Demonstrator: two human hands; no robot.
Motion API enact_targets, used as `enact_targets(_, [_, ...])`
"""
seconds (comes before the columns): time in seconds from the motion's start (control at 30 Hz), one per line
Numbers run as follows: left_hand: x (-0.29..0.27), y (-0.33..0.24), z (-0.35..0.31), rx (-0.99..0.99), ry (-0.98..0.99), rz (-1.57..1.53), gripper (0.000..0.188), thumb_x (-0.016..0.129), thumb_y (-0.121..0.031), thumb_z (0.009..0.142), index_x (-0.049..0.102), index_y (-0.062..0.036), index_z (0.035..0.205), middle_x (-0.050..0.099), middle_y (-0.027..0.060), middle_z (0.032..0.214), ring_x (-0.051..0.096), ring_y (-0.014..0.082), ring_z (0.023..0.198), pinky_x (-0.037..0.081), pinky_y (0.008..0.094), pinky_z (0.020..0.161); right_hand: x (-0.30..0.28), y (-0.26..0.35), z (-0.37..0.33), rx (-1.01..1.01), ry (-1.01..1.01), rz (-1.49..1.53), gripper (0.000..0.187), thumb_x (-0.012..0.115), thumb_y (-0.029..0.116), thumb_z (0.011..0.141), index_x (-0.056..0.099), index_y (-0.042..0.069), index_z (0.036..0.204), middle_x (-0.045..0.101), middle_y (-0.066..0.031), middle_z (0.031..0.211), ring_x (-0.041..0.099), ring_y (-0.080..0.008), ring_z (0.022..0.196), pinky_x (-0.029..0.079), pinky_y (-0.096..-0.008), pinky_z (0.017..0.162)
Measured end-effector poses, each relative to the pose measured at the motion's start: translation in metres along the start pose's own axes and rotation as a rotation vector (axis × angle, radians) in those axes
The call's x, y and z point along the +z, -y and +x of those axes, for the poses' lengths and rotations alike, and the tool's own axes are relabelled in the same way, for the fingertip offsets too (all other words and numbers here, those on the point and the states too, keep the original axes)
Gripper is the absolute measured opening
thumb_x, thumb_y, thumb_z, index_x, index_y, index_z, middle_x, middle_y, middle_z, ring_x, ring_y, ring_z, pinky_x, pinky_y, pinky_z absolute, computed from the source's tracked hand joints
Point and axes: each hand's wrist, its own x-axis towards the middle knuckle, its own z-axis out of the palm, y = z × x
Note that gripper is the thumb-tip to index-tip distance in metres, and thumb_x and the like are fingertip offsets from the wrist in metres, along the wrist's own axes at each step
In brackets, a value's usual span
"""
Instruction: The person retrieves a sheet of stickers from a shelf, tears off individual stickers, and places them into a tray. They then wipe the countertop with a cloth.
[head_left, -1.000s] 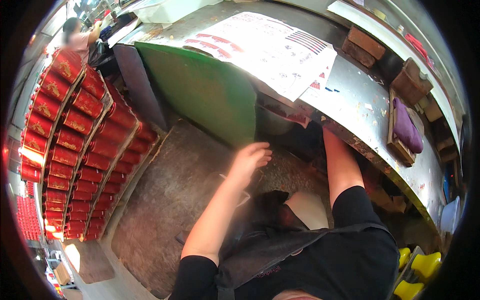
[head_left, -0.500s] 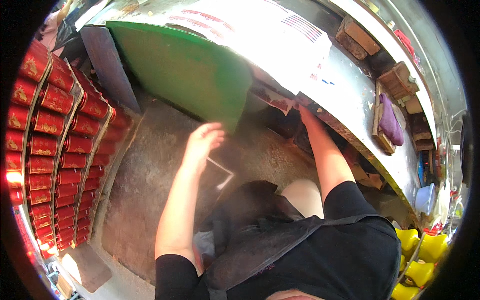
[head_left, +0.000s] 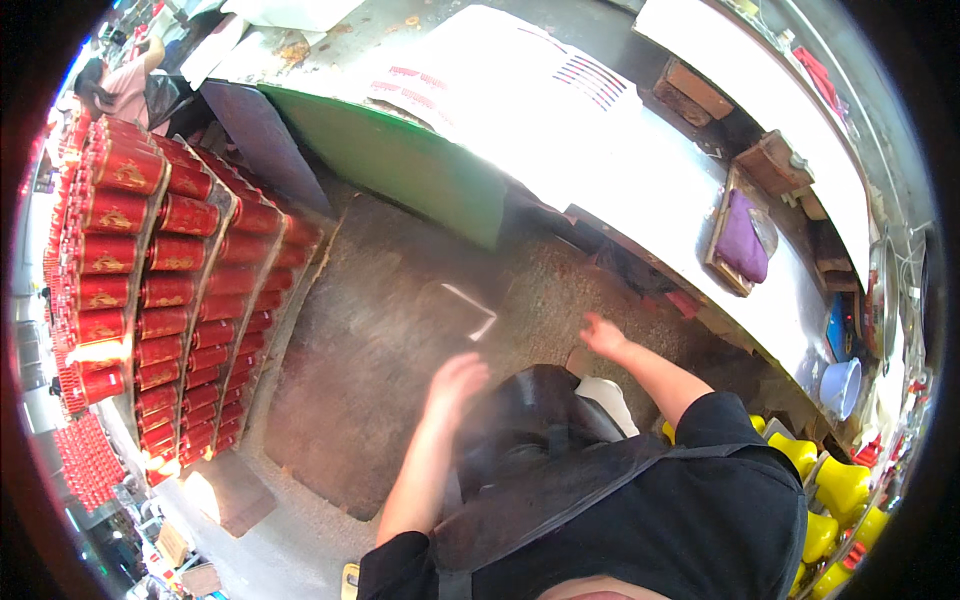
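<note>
Bent white strip [head_left: 486,325] lay on flr. [head_left: 340,400], just beyond L hand [head_left: 458,382], fingers loosely open, blurred, R hand [head_left: 604,336] to strip's R, hold unclear

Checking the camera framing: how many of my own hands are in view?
2. Your left hand, blurred, is near the pale bent strip; your right hand is farther right, on the near side of the workbench. Neither is hidden.

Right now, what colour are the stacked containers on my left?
The containers are red with gold designs, best in the head view.
</note>
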Motion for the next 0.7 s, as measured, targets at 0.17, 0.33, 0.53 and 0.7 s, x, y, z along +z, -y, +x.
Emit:
enact_targets(0.17, [-0.02,0.059,-0.105,-0.263,-0.14,0.208,0.031,0.061,-0.008,0.092,0.059,-0.0049,0.123,0.072,0.0106,0.094,0.067,0.0166,0.074,0.053,0.0271,0.06,0.006,-0.04,-0.106,-0.066,0.088,-0.183,0.043,0.061,0.025,0.083,0.063,0.006,0.121,0.071,-0.0196,0.1,0.069,-0.0343,0.092,0.053,-0.0433,0.084])
enact_targets(0.33, [-0.012,0.056,-0.182,-0.295,-0.3,0.147,0.016,0.064,-0.018,0.094,0.061,-0.0055,0.085,0.053,-0.0021,0.062,0.042,0.0101,0.046,0.034,0.0271,0.041,-0.016,-0.081,-0.19,0.045,0.113,-0.237,0.038,0.06,0.021,0.085,0.064,0.004,0.119,0.071,-0.0186,0.098,0.071,-0.0298,0.083,0.056,-0.0408,0.076])
enact_targets(0.53, [0.039,-0.011,-0.189,-0.159,-0.273,0.086,0.034,0.057,-0.036,0.099,0.054,-0.0101,0.076,0.035,-0.006,0.053,0.028,0.0081,0.042,0.019,0.027,0.041,-0.055,-0.109,-0.244,0.445,0.051,0.274,0.026,0.058,0.018,0.087,0.069,0.007,0.108,0.071,-0.0121,0.089,0.07,-0.0214,0.066,0.056,-0.0365,0.063])
enact_targets(0.7, [0.114,-0.052,-0.161,0.042,-0.185,0.245,0.021,0.06,-0.026,0.097,0.06,-0.0077,0.086,0.045,-0.0045,0.06,0.037,0.0067,0.049,0.028,0.0241,0.045,-0.079,-0.127,-0.259,0.419,-0.006,0.497,0.025,0.055,0.015,0.092,0.066,0.005,0.112,0.068,-0.0078,0.081,0.067,-0.0179,0.064,0.052,-0.0334,0.056])
